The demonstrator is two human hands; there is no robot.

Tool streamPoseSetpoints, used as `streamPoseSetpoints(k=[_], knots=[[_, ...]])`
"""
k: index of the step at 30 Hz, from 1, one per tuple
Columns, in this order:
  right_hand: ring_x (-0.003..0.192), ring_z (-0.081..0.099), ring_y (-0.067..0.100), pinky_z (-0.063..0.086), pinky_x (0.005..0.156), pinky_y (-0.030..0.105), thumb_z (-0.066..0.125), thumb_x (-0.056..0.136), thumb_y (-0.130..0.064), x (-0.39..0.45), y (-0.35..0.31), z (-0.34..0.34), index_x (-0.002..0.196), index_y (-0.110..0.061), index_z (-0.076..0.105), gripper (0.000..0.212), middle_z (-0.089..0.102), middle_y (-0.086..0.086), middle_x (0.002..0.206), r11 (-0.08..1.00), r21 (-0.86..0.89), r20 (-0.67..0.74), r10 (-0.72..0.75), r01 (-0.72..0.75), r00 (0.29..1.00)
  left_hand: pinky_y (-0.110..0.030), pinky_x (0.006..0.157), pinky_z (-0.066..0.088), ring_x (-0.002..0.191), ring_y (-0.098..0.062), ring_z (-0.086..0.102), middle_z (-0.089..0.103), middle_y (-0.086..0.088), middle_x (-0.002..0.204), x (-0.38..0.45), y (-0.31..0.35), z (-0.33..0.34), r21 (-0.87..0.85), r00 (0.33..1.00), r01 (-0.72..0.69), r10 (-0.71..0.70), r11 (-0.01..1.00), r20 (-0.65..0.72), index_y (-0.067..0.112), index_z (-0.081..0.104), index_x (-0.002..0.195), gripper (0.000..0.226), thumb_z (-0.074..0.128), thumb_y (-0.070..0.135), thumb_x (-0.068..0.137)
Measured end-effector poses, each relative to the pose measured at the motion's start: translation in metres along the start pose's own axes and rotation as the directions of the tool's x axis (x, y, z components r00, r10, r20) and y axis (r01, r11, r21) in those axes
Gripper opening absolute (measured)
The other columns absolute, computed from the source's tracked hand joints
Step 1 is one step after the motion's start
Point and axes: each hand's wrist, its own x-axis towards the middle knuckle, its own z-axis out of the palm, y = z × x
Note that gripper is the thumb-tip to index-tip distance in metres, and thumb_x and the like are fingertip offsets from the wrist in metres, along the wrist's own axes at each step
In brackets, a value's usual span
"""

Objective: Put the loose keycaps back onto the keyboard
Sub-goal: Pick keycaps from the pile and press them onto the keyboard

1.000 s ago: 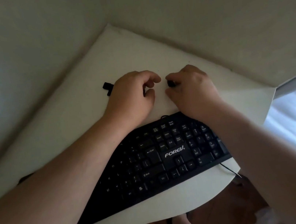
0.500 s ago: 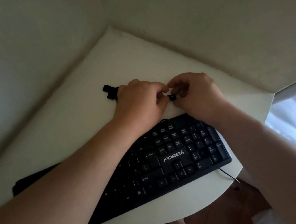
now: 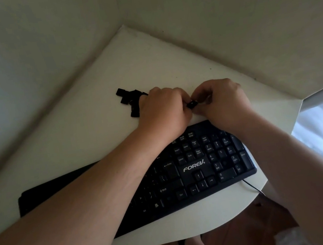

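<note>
Black plastic keycap [image 3: 192, 104], pinched between both hands [image 3: 165, 111] [image 3: 223, 100], looks light, stiff and slick: best gripped by its sides.

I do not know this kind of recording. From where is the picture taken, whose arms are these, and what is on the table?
A camera worn on a person's head looks forward and down, so the arms are that person's own. On the white table lies a black keyboard. Behind it, the left hand and right hand together pinch one small black keycap. More loose keycaps lie in a heap on the table beside the left hand.
</note>
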Motion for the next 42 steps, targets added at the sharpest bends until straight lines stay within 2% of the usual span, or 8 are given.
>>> streamPoseSetpoints(k=[4, 7, 9, 17, 23, 27, 32, 42], knots=[[0.067, 0.057, -0.009, 0.037, 0.054, 0.002, 0.08, 0.079, -0.016, -0.012, -0.002, -0.003, 0.08, -0.03, 0.074, 0.015, 0.065, -0.013, 0.072, 0.994, 0.114, -0.092, 0.012, -0.002, 0.996, -0.039, 0.097, 0.048, 0.105, -0.017, 0.064, 0.067, 0.017, 0.09, -0.004, -0.005, -0.007, -0.24, 1.0, 0.01, -0.004, 0.971, 0.028, 0.033, 0.074, 0.116, 0.024, 0.061, 0.032, 0.095], [0.072, 0.062, -0.001, 0.042, 0.058, 0.005, 0.081, 0.08, -0.02, -0.02, -0.005, -0.002, 0.076, -0.031, 0.074, 0.014, 0.069, -0.012, 0.073, 0.982, 0.19, -0.173, 0.011, 0.022, 0.985, -0.003, 0.075, 0.038, 0.082, 0.013, 0.058, 0.064, 0.024, 0.089, -0.007, -0.008, -0.015, -0.351, 0.999, -0.036, 0.04, 0.936, 0.002, 0.031, 0.075, 0.115, 0.02, 0.061, 0.032, 0.102], [0.076, 0.066, -0.001, 0.046, 0.065, 0.007, 0.082, 0.08, -0.018, -0.023, -0.008, 0.0, 0.077, -0.032, 0.074, 0.016, 0.071, -0.02, 0.077, 0.966, 0.255, -0.191, 0.015, 0.034, 0.981, 0.003, 0.07, 0.035, 0.078, 0.021, 0.054, 0.06, 0.029, 0.085, -0.008, -0.008, -0.017, -0.376, 0.998, -0.059, 0.053, 0.925, -0.025, 0.03, 0.076, 0.114, 0.018, 0.061, 0.029, 0.103], [0.086, 0.074, 0.018, 0.056, 0.08, 0.025, 0.076, 0.083, 0.005, -0.044, -0.029, -0.001, 0.089, -0.014, 0.069, 0.02, 0.076, 0.0, 0.085, 0.683, 0.727, -0.056, -0.04, 0.068, 0.998, -0.008, 0.07, 0.041, 0.073, 0.006, 0.06, 0.068, 0.026, 0.085, -0.023, -0.016, -0.04, -0.508, 0.989, -0.145, 0.13, 0.849, -0.065, 0.03, 0.068, 0.1, 0.015, 0.079, 0.025, 0.092], [0.092, 0.069, 0.03, 0.055, 0.08, 0.038, 0.071, 0.085, 0.004, -0.07, -0.042, 0.009, 0.103, -0.016, 0.066, 0.027, 0.075, 0.01, 0.095, 0.46, 0.884, 0.141, -0.098, -0.081, 0.985, -0.04, 0.087, 0.06, 0.088, -0.014, 0.074, 0.076, 0.008, 0.097, -0.06, -0.038, -0.066, -0.583, 0.98, -0.117, 0.189, 0.804, 0.064, 0.036, 0.066, 0.114, 0.032, 0.083, 0.029, 0.088], [0.075, 0.076, 0.027, 0.06, 0.071, 0.036, 0.08, 0.078, 0.009, -0.094, -0.051, 0.018, 0.105, -0.028, 0.06, 0.051, 0.075, 0.004, 0.096, 0.732, 0.678, 0.085, -0.164, 0.064, 0.983, -0.042, 0.091, 0.061, 0.093, -0.025, 0.077, 0.079, -0.006, 0.099, -0.084, -0.056, -0.076, -0.724, 0.927, 0.113, 0.189, 0.681, 0.323, 0.028, 0.064, 0.127, 0.045, 0.078, 0.006, 0.091], [0.075, 0.073, 0.006, 0.056, 0.069, 0.017, 0.089, 0.073, -0.009, -0.123, -0.053, 0.03, 0.083, -0.025, 0.071, 0.026, 0.074, -0.012, 0.083, 0.906, 0.387, 0.041, -0.202, 0.171, 0.978, -0.029, 0.078, 0.06, 0.087, -0.022, 0.075, 0.078, -0.014, 0.094, -0.102, -0.067, -0.077, -0.722, 0.861, 0.269, 0.178, 0.637, 0.477, 0.015, 0.069, 0.121, 0.028, 0.072, 0.007, 0.095], [0.082, 0.068, 0.009, 0.058, 0.073, 0.026, 0.081, 0.086, -0.021, -0.159, -0.035, 0.039, 0.101, -0.011, 0.081, 0.018, 0.073, -0.001, 0.095, 0.783, -0.14, -0.114, -0.621, 0.606, 0.776, -0.026, 0.076, 0.061, 0.091, -0.023, 0.077, 0.079, -0.012, 0.099, -0.131, -0.063, -0.073, -0.702, 0.838, 0.33, 0.146, 0.632, 0.525, 0.018, 0.066, 0.12, 0.027, 0.07, 0.006, 0.097]])
